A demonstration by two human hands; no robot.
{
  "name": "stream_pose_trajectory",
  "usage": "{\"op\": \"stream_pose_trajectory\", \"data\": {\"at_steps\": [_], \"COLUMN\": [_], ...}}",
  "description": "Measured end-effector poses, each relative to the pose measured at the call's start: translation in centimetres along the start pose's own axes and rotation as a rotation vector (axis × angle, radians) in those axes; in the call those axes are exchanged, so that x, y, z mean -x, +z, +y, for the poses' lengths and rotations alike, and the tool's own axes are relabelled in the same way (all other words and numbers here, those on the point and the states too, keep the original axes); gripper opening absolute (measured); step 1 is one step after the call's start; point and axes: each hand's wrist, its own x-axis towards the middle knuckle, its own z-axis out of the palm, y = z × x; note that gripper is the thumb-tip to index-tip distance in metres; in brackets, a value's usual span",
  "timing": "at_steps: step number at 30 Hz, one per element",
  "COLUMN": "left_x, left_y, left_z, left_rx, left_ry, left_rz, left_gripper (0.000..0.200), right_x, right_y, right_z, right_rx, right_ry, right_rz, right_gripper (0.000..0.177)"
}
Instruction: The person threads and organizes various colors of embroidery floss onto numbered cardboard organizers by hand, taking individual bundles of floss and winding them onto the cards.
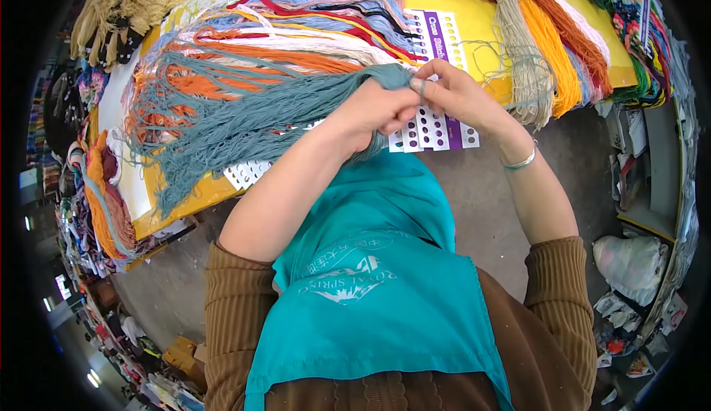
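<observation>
A thick bundle of grey-teal thread (252, 111) runs from the left of the yellow table up to my hands. My left hand (378, 107) is closed round its gathered end. My right hand (455, 96), fingers pinched, holds a thin strand of the same thread at that end. Beneath and beside the hands lie white cards with punched holes and purple print (437, 33). Under the teal bundle, orange, white, blue and red threads (311, 22) are spread out.
The yellow table (622, 70) also bears beige, yellow and orange skeins (552, 48) at right. Tan thread bundles (126, 7) lie at the far left, with orange and grey skeins (104, 189) hanging at the left edge. A stuffed plastic bag (629, 266) sits at the lower right.
</observation>
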Motion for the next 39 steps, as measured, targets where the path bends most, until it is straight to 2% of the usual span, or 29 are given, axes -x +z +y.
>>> {"op": "stream_pose_trajectory", "data": {"at_steps": [1, 4, 6, 8, 9, 11, 13, 14, 17, 20, 23, 26, 28, 30, 32, 36, 39], "left_x": [0.6, 3.0, 4.7, 6.8, 8.1, 10.2, 12.8, 13.4, 11.8, 11.0, 10.0, 9.0, 8.5, 8.3, 8.3, 8.1, 8.3], "left_y": [-0.4, -2.8, -7.4, -12.8, -15.7, -24.5, -28.5, -29.4, -25.8, -16.8, -10.1, -5.5, -4.3, -3.5, -3.1, -4.0, -3.9], "left_z": [0.9, 2.2, 4.0, 6.9, 8.4, 10.0, 11.1, 11.4, 8.8, 6.0, 3.8, 2.9, 2.3, 2.1, 2.0, 1.6, 1.4], "left_rx": [0.266, 0.413, 0.379, 0.466, 0.498, 0.638, 0.655, 0.662, 0.407, 0.54, 0.601, 0.639, 0.602, 0.556, 0.504, 0.543, 0.437], "left_ry": [-0.131, -0.148, -0.024, 0.109, 0.224, 0.474, 0.479, 0.482, 0.422, 0.375, 0.353, 0.341, 0.341, 0.354, 0.382, 0.389, 0.393], "left_rz": [-0.062, -0.032, -0.058, 0.123, 0.084, 0.13, 0.44, 0.594, 0.73, 0.344, 0.019, -0.053, -0.099, -0.105, -0.069, -0.113, 0.039], "left_gripper": [0.014, 0.02, 0.024, 0.028, 0.03, 0.016, 0.005, 0.013, 0.034, 0.041, 0.051, 0.052, 0.053, 0.053, 0.052, 0.051, 0.048], "right_x": [-0.1, 0.0, 0.3, 0.2, 0.2, 0.3, 0.5, 0.4, 0.4, 1.1, 0.7, 0.6, 0.4, 0.6, 0.1, 0.3, 0.5], "right_y": [-0.1, -0.2, -0.3, -0.4, -0.3, -0.3, 0.0, 0.0, 0.2, 0.7, 2.4, 5.4, 7.2, 8.5, 9.2, 9.1, 8.9], "right_z": [-0.3, -1.1, -1.2, -1.2, -1.3, -1.6, -1.6, -1.6, -1.2, -2.2, -2.4, -5.1, -6.4, -7.4, -6.3, -5.3, -4.8], "right_rx": [0.041, 0.23, 0.325, 0.368, 0.376, 0.395, 0.392, 0.393, 0.387, 0.373, 0.126, -0.219, -0.385, -0.462, -0.531, -0.767, -0.795], "right_ry": [0.016, 0.035, 0.044, 0.047, 0.047, 0.05, 0.044, 0.039, 0.025, -0.003, -0.202, -0.369, -0.35, -0.276, -0.291, -0.237, -0.256], "right_rz": [0.006, 0.012, 0.004, -0.017, -0.023, -0.031, -0.013, -0.004, 0.024, 0.06, 0.178, 0.172, 0.114, 0.076, 0.114, 0.113, 0.127], "right_gripper": [0.035, 0.037, 0.036, 0.036, 0.037, 0.037, 0.037, 0.037, 0.038, 0.031, 0.021, 0.013, 0.013, 0.012, 0.01, 0.006, 0.004]}}
